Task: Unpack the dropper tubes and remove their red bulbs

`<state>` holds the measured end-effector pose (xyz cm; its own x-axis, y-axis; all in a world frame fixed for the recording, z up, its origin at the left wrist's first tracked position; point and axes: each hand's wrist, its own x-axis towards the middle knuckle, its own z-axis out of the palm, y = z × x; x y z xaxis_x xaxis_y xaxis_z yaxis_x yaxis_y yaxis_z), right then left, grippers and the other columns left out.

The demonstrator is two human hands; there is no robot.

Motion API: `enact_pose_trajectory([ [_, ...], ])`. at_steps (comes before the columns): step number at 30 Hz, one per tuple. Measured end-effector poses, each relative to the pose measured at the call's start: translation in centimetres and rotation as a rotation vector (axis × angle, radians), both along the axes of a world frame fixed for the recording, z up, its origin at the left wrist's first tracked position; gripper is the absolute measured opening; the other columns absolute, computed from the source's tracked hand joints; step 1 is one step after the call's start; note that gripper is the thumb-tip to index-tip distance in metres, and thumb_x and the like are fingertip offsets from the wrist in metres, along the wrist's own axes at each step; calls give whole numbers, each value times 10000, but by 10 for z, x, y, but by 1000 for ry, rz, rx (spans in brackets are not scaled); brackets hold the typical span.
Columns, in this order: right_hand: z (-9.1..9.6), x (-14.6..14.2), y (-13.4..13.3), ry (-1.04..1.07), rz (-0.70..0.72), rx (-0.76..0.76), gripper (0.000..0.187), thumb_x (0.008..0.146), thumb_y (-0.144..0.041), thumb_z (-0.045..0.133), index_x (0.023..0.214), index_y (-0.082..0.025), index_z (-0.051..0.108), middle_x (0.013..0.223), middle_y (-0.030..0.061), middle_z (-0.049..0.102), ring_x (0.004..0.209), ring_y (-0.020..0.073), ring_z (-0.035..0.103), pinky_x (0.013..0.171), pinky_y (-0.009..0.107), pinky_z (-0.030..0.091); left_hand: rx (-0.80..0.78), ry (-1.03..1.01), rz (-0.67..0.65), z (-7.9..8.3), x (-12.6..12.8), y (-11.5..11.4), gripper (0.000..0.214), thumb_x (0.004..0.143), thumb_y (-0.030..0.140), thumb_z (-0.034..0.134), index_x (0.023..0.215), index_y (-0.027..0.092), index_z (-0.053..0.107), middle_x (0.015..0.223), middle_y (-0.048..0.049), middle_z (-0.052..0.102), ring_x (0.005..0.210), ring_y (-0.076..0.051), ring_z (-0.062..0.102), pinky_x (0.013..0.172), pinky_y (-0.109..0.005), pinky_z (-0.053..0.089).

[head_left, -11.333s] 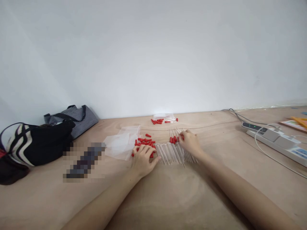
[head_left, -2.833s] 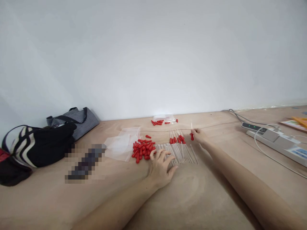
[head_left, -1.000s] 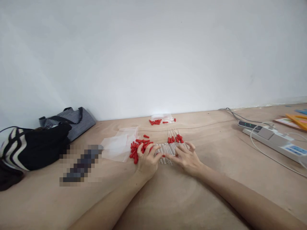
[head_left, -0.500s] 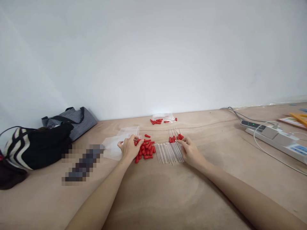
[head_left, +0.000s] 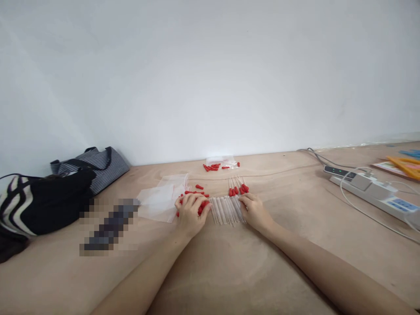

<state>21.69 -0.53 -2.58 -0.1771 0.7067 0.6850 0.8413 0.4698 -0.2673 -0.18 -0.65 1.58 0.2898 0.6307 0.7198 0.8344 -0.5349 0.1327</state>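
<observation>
My left hand [head_left: 193, 214] curls over a pile of red rubber bulbs [head_left: 204, 204], its fingers and thumb bent around some of them. Much of the pile is hidden under the palm. Just to the right lies a row of thin clear dropper tubes [head_left: 225, 211], side by side. At the right end of that row, my right hand [head_left: 255, 211] has its fingers pressed together at the tubes; what is between the fingertips is hidden. Behind the row lie several droppers with red bulbs fitted [head_left: 242, 189], tips pointing to the wall.
Clear plastic bags [head_left: 157, 203] lie left of the pile. More red bulbs [head_left: 211, 167] rest by a clear bag [head_left: 219, 160] near the wall. A blurred dark object [head_left: 110, 225] and bags [head_left: 62, 197] are at left; a power strip [head_left: 377, 192] with cables is at right.
My left hand has come down and right, from the pile's far left side to over its near part. The right hand has drawn slightly nearer, and its fingertips are now more hidden.
</observation>
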Motion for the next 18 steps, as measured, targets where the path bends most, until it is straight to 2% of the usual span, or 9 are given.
enact_pose_trajectory([
  [4,-3,-5,-3,-38,1,-17,236,750,-75,403,769,-156,624,822,81,617,805,177,552,714,293,398,8,35,-116,-4,8,-5,118,775,318,538,734,231,607,848,-13,645,889,-194,516,846,-402,237],
  [8,-1,-9,-10,-72,-27,-20,221,748,-86,415,737,-159,623,821,83,619,802,179,548,728,310,355,7,38,-110,-3,6,-5,122,774,306,538,711,233,611,841,-13,645,880,-195,517,835,-407,245],
  [12,9,-7,-14,-60,-56,-67,212,789,-156,412,755,-172,621,820,67,624,785,169,554,707,303,324,-5,26,-111,-2,4,-4,113,772,287,541,705,233,614,833,-11,644,880,-195,518,830,-410,244],
  [15,24,5,-5,-4,-164,-170,195,796,-210,423,782,-191,617,857,61,627,839,184,550,729,305,315,-4,19,-121,-2,5,-4,109,769,280,547,699,229,613,836,-12,644,881,-196,519,833,-415,240],
  [18,37,22,16,197,-384,-412,164,767,-253,456,811,-203,606,918,52,624,920,194,533,760,295,327,-8,17,-135,-3,6,-4,102,764,278,555,695,230,612,836,-9,643,883,-195,519,833,-416,238],
])
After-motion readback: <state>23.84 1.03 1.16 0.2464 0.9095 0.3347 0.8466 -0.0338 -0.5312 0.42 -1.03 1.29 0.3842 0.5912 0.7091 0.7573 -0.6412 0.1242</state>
